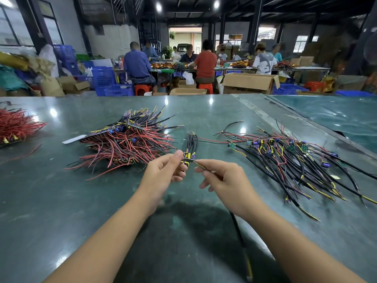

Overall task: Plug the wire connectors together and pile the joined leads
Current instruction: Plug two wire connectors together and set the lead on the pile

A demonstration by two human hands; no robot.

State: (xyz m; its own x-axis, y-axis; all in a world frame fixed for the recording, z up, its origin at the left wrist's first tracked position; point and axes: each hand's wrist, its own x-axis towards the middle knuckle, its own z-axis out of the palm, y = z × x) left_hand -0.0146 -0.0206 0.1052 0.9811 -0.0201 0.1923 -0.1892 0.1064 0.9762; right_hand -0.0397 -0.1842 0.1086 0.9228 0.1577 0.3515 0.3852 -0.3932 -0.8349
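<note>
Black-and-red leads, midway through the joining job.
Left hand [165, 172] grips a small bundle [190, 149] of connectors; right hand [222, 176] pinches one lead's end [201, 165] against it, seemingly mid-plug. By my judgement the big pile [126, 146] on the green surface [61, 201] is done, and the loose spread [289, 160] at right remains.

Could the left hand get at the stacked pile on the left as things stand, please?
Probably, once freed: the left hand grips a bundle, but bare table lies between it and the pile.
</note>
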